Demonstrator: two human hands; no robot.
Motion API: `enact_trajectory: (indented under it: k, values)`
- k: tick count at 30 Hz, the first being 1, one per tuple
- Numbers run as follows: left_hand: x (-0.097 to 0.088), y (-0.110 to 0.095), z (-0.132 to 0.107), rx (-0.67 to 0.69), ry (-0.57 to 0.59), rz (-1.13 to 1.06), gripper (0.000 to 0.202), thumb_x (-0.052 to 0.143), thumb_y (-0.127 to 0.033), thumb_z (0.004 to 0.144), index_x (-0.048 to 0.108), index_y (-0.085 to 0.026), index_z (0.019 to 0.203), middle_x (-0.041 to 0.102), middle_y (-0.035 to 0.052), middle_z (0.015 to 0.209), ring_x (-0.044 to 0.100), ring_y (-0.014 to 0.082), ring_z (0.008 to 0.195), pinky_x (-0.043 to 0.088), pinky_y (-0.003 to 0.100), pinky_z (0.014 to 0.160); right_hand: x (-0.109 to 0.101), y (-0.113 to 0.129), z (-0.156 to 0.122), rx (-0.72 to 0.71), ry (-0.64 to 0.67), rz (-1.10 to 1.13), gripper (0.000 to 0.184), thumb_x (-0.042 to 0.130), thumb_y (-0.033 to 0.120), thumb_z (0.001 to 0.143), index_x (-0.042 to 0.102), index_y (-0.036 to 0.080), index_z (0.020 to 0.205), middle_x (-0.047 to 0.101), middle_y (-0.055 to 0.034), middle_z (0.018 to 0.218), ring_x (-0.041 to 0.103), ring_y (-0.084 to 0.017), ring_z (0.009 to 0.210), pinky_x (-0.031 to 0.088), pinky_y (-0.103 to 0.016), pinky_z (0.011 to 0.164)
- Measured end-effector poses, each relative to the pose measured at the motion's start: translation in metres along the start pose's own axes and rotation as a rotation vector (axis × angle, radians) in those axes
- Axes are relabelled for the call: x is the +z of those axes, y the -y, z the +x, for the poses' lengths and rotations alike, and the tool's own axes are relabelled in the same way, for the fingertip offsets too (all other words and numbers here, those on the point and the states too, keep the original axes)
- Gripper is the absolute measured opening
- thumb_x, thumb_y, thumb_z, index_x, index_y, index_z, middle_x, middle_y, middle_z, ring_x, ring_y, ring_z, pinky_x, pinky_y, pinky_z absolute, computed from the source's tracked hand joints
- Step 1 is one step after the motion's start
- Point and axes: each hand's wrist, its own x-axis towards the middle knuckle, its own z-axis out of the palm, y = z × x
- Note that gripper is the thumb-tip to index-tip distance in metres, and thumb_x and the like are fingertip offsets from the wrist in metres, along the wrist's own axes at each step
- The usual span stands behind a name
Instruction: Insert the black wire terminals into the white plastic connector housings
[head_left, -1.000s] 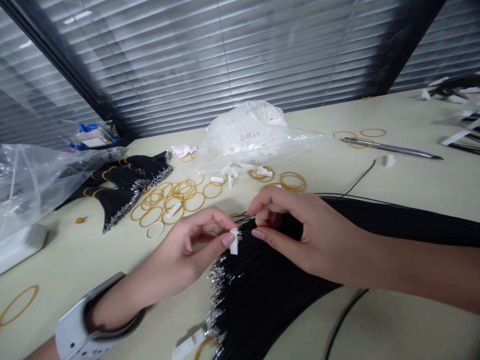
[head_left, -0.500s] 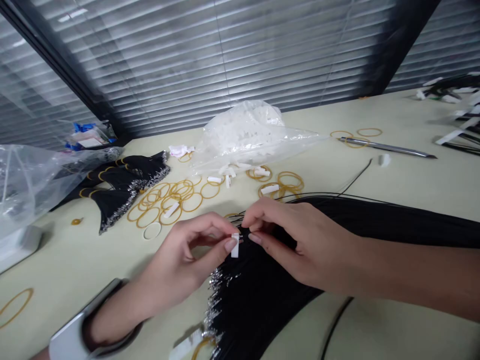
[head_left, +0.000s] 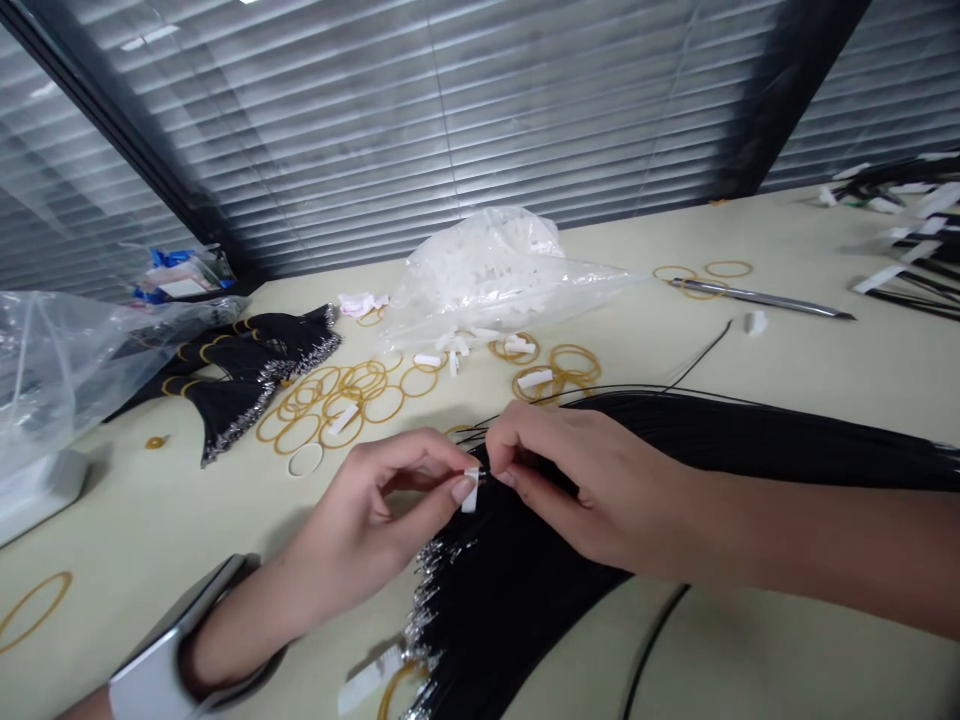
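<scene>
My left hand [head_left: 367, 510] pinches a small white plastic connector housing [head_left: 470, 492] between thumb and fingertips. My right hand [head_left: 577, 490] sits just to its right, with thumb and forefinger pinching thin black wires [head_left: 499, 465] at the housing's edge. The wire tips inside the housing are hidden by my fingers. A large bundle of black wires [head_left: 750, 440] fans out beneath my right hand and across the table. Its crimped silver terminal ends [head_left: 427, 590] lie below my left hand. A white wristband [head_left: 154, 680] circles my left wrist.
Loose rubber bands [head_left: 337, 400] and white housings lie on the pale table [head_left: 187, 520]. Behind them are a plastic bag of white parts [head_left: 480, 285], a finished black wire bundle [head_left: 262, 370], and a steel pen-like tool [head_left: 761, 298]. Another plastic bag [head_left: 67, 360] lies at left.
My right hand has moved left, and its fingertips now meet the housing. The housing stays in my left hand. The whole view has drifted slightly.
</scene>
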Motion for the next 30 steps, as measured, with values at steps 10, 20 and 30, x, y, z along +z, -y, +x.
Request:
enact_trajectory:
  k: [10, 20, 30]
  values:
    - [-0.0051, 0.0031, 0.003, -0.137, -0.014, -0.102, 0.016, 0.051, -0.031, 0.08, 0.049, -0.017, 0.087, 0.052, -0.0014, 0.066, 0.043, 0.0065, 0.058, 0.03, 0.017, 0.05, 0.0007, -0.0008, 0.0037, 0.255, -0.074, -0.032, 0.014, 0.045, 0.024, 0.08, 0.051, 0.015, 0.07, 0.051, 0.0037, 0.063, 0.042, -0.005, 0.055, 0.031, -0.019, 0.054]
    - [-0.0073, 0.0036, 0.006, -0.114, -0.033, -0.143, 0.017, 0.053, -0.03, 0.079, 0.049, -0.015, 0.086, 0.053, -0.0013, 0.064, 0.045, 0.0066, 0.059, 0.032, 0.017, 0.052, 0.0013, -0.001, 0.0038, 0.113, -0.183, -0.126, 0.007, 0.046, 0.017, 0.079, 0.05, 0.013, 0.076, 0.05, -0.0009, 0.074, 0.043, -0.008, 0.069, 0.035, -0.021, 0.065]
    - [-0.0078, 0.0032, 0.0061, -0.128, -0.021, -0.139, 0.018, 0.051, -0.032, 0.079, 0.049, -0.016, 0.086, 0.053, -0.0012, 0.066, 0.045, 0.0066, 0.06, 0.033, 0.018, 0.055, 0.0051, -0.0034, -0.0017, -0.025, -0.08, -0.447, 0.019, 0.041, 0.014, 0.081, 0.06, 0.013, 0.075, 0.046, -0.0063, 0.082, 0.04, -0.015, 0.08, 0.036, -0.03, 0.076]
